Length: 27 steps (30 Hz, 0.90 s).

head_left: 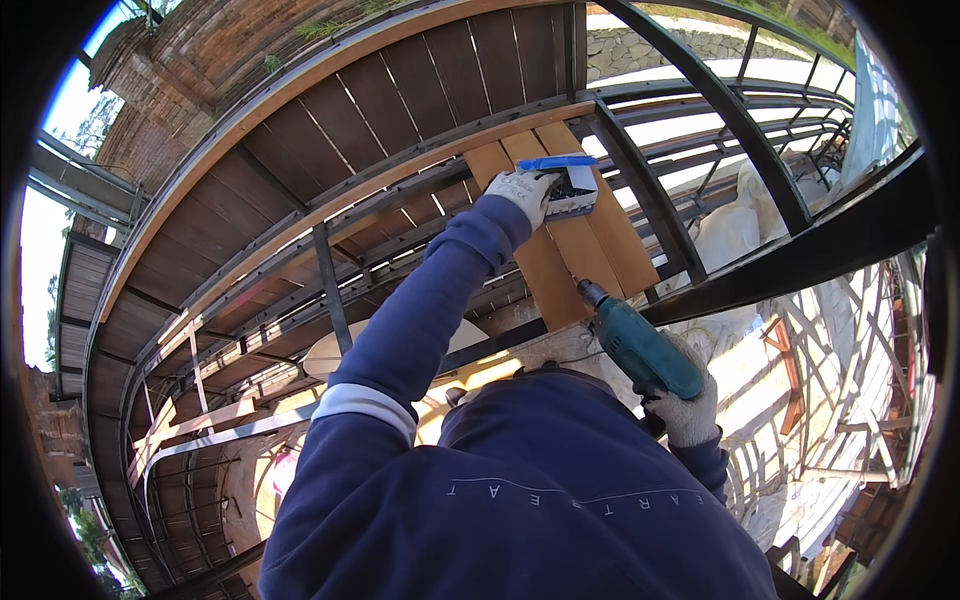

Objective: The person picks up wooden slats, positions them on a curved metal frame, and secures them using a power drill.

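Note:
My left hand (pixel 524 194), in a whitish work glove, reaches into a small open box (pixel 574 208) with a blue flap (pixel 556 162). Its fingers are bent in the box among small dark pieces, too small to name, and the fingertips are hidden. The box rests on light-brown wooden boards (pixel 578 254) laid side by side over a dark metal frame. In a similar glove, my right hand (pixel 690 408) grips a teal power drill (pixel 645 345) by its handle. The drill's chuck points up and left, with a bit near the lower part of the boards.
Curved dark metal beams (pixel 715 105) and rails surround the boards, with open gaps between them. Dark brown planks (pixel 330 120) line the curve at the far left. Down on the right lie pale sheeting (pixel 740 225) and loose lengths of material below the frame.

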Available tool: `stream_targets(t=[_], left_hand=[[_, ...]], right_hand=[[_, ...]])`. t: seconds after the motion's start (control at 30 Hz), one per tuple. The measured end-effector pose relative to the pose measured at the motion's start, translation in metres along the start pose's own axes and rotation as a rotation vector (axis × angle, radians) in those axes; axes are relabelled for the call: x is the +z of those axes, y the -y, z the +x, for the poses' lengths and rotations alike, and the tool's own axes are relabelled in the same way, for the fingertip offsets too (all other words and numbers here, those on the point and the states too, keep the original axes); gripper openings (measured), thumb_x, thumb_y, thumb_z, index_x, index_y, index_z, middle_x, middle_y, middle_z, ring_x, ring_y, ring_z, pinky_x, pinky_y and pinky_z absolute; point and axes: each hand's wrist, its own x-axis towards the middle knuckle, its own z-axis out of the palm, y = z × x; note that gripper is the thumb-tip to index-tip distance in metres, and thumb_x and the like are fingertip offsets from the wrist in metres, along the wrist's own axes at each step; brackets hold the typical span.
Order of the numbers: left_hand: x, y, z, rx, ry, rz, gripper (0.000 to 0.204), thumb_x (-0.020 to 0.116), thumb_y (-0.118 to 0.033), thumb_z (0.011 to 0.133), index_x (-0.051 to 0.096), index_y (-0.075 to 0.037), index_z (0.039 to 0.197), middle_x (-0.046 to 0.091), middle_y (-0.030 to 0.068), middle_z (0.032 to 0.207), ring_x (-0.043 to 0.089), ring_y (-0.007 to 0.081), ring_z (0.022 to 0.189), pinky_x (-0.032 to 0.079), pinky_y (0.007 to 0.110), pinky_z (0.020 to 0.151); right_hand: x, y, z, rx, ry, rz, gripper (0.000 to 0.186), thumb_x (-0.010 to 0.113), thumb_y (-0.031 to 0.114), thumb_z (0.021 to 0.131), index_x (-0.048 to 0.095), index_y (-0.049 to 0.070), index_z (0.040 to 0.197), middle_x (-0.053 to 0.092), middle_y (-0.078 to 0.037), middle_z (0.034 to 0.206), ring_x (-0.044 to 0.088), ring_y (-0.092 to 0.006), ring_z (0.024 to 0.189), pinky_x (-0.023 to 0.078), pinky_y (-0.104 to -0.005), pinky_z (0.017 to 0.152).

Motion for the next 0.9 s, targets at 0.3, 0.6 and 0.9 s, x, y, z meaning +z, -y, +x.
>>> stream_targets(t=[0.3, 0.6, 0.9], left_hand=[[0.012, -0.017, 0.069, -0.207, 0.291, 0.302, 0.038, 0.064, -0.036, 0.096, 0.076, -0.009, 0.119, 0.075, 0.0161, 0.121, 0.070, 0.0325, 0.116, 0.053, 0.045, 0.101], [0.017, -0.019, 0.095, -0.398, 0.371, 0.188, 0.034, 0.061, -0.021, 0.095, 0.076, -0.007, 0.122, 0.072, 0.0181, 0.128, 0.068, 0.0353, 0.121, 0.054, 0.043, 0.102], [0.020, -0.018, 0.088, -0.360, 0.316, 0.172, 0.032, 0.063, -0.022, 0.094, 0.077, -0.008, 0.119, 0.073, 0.0174, 0.125, 0.069, 0.0347, 0.118, 0.055, 0.044, 0.100]], right_hand=[[-0.022, -0.003, 0.000, 0.059, -0.056, 0.026, 0.083, 0.082, 0.000, 0.064, 0.057, 0.000, 0.142, 0.071, -0.015, 0.130, 0.068, -0.0219, 0.120, 0.053, -0.0358, 0.105], [-0.035, -0.008, 0.011, 0.040, -0.052, 0.034, 0.078, 0.079, 0.005, 0.067, 0.057, -0.001, 0.142, 0.071, -0.014, 0.129, 0.069, -0.0212, 0.117, 0.053, -0.0358, 0.103], [-0.043, -0.013, 0.013, 0.087, -0.091, 0.040, 0.079, 0.079, 0.005, 0.068, 0.056, -0.001, 0.143, 0.070, -0.014, 0.128, 0.068, -0.0211, 0.117, 0.054, -0.0359, 0.102]])
